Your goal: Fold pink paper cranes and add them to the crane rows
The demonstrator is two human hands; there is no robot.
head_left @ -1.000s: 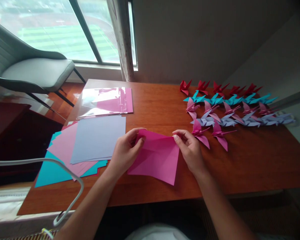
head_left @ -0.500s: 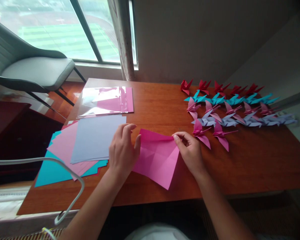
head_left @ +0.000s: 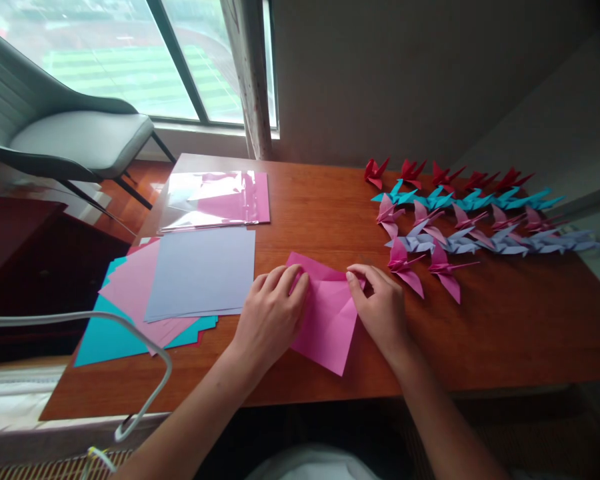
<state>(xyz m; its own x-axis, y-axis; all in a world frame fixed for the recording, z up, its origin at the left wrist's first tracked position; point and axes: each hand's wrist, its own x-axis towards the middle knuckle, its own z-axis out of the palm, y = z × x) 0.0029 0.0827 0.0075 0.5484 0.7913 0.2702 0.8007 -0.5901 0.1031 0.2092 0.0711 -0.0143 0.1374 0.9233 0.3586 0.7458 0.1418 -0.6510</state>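
A creased sheet of bright pink origami paper lies at the front middle of the wooden table, its far edge lifted a little. My left hand is closed on the sheet's left side, thumb and fingertips together; part of the paper is hidden under it. On the other side, my right hand pinches the far right corner between thumb and forefinger. Two folded cranes in the same pink stand just beyond my right hand. To the left of my left hand rests a stack of pale lavender sheets.
Rows of red cranes, turquoise cranes, light pink and lavender cranes cover the back right of the table. Light pink and turquoise sheets fan out at left, near a white cable. A clear paper packet lies behind.
My left hand has moved right and closed onto the pink paper's left side; before, its fingers were apart. My right hand keeps its pinch on the corner.
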